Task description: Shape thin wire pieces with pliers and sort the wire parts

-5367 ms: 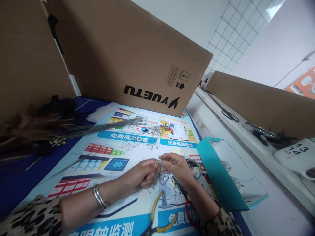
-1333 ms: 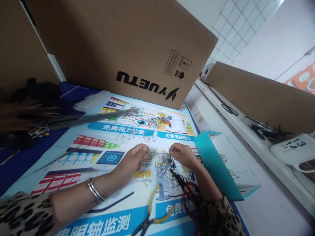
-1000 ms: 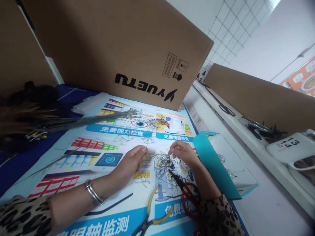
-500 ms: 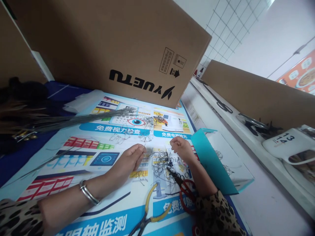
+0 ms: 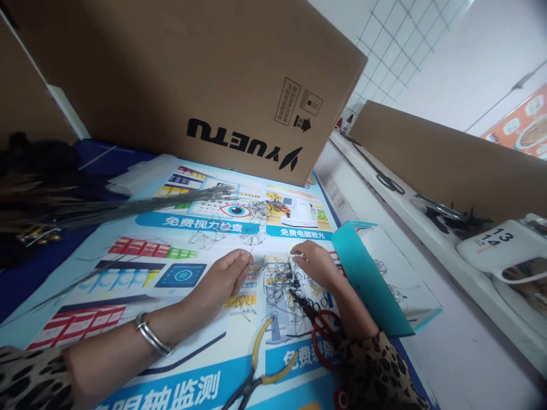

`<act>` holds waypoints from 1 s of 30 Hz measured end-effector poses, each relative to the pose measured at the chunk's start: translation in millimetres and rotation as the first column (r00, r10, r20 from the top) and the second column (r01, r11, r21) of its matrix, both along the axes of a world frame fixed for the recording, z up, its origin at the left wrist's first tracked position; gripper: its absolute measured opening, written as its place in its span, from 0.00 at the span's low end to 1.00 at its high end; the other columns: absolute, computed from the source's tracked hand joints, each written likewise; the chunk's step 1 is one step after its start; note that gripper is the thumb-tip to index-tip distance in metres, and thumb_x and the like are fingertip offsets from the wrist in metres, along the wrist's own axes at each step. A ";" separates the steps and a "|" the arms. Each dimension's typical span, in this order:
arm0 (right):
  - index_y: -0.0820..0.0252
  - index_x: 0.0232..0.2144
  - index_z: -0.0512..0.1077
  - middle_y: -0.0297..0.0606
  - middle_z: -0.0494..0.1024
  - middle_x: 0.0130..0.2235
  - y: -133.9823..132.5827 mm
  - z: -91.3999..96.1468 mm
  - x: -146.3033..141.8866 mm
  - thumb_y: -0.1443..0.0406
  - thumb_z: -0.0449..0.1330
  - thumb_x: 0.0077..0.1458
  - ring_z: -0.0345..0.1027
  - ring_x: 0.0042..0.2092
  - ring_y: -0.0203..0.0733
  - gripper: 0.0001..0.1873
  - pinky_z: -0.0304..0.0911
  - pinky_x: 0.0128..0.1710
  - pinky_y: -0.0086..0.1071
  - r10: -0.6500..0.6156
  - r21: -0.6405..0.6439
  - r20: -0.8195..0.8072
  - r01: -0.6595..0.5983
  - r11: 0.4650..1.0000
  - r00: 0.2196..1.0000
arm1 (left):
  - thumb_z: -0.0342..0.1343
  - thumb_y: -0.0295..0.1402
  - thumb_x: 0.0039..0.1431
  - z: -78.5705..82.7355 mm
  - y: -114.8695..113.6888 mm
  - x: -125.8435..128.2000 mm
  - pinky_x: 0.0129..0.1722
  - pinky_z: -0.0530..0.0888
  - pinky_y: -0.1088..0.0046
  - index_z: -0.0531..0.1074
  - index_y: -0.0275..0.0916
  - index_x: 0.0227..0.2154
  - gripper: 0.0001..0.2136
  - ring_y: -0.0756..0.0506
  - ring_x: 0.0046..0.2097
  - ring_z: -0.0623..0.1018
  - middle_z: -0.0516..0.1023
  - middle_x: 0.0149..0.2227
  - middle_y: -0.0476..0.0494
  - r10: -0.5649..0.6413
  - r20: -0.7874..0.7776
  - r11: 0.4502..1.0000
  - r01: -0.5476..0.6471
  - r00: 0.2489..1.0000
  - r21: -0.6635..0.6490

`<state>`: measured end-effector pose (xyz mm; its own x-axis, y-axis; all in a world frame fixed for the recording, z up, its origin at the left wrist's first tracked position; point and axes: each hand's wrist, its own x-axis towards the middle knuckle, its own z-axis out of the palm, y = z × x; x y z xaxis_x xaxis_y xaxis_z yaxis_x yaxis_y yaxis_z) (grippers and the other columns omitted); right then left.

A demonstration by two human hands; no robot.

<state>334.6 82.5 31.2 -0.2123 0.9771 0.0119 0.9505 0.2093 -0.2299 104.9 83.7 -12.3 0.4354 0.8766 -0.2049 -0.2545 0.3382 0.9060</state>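
My left hand (image 5: 228, 272) is closed in a pinch over the printed sheet, with a faint thin wire (image 5: 258, 266) at its fingertips. To the right, my right hand (image 5: 315, 263) is partly uncurled, its fingertips apart, and nothing shows clearly between them. Below and between the hands lies a tangled pile of dark wire pieces (image 5: 280, 279). Red-handled scissors (image 5: 327, 336) lie by my right forearm, their blades toward the pile. Pliers with yellow handles (image 5: 256, 370) rest open nearer to me. Further off are several bent wire shapes (image 5: 252, 230).
A large cardboard box (image 5: 192, 74) stands across the back. A teal box (image 5: 371, 285) with wire pieces inside sits on the right. A bundle of long straight wires (image 5: 162, 202) reaches in from the left. On the right ledge is a white mug-like container (image 5: 491, 247).
My right hand has loosened from a fist, its fingers extending slightly to the left. My left hand stays pinched in nearly the same place.
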 end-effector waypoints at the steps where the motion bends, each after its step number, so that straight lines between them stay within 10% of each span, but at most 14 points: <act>1: 0.57 0.39 0.70 0.38 0.70 0.39 -1.3 -0.2 -2.9 0.64 0.54 0.53 0.63 0.39 0.38 0.11 0.56 0.38 0.29 0.048 -0.022 -0.017 -0.048 0.999 0.999 | 0.48 0.44 0.55 0.7 -0.1 0.1 0.16 0.50 0.84 0.62 0.38 0.26 0.13 0.56 0.17 0.50 0.51 0.16 0.57 0.000 0.001 1.000 0.000 1.000 -0.001; 8: 0.57 0.43 0.67 0.39 0.70 0.39 -6.3 -14.6 -15.8 0.60 0.58 0.48 0.64 0.39 0.39 0.19 0.56 0.37 0.29 0.075 -0.055 0.011 -0.074 0.996 0.997 | 0.50 0.43 0.53 5.5 -0.3 0.9 0.16 0.51 0.84 0.62 0.38 0.25 0.13 0.57 0.17 0.53 0.52 0.16 0.58 0.012 0.020 0.999 -0.012 1.000 -0.034; 17: 0.58 0.28 0.68 0.32 0.72 0.28 -2.3 -13.2 -9.8 0.66 0.55 0.47 0.63 0.30 0.34 0.03 0.53 0.27 0.25 -0.040 -0.137 -0.173 0.016 0.990 0.984 | 0.50 0.44 0.53 4.1 -0.1 0.8 0.16 0.50 0.85 0.62 0.38 0.25 0.13 0.57 0.17 0.52 0.51 0.17 0.58 0.010 0.026 0.999 -0.009 1.000 -0.040; 30: 0.61 0.33 0.69 0.34 0.73 0.29 -0.1 9.8 3.8 0.64 0.55 0.48 0.66 0.27 0.32 0.09 0.58 0.25 0.25 -0.183 -0.280 -0.646 -0.007 0.960 0.741 | 0.49 0.43 0.55 5.0 -0.4 0.0 0.15 0.50 0.83 0.63 0.38 0.25 0.13 0.56 0.17 0.51 0.53 0.15 0.57 0.020 0.012 1.000 -0.020 1.000 0.000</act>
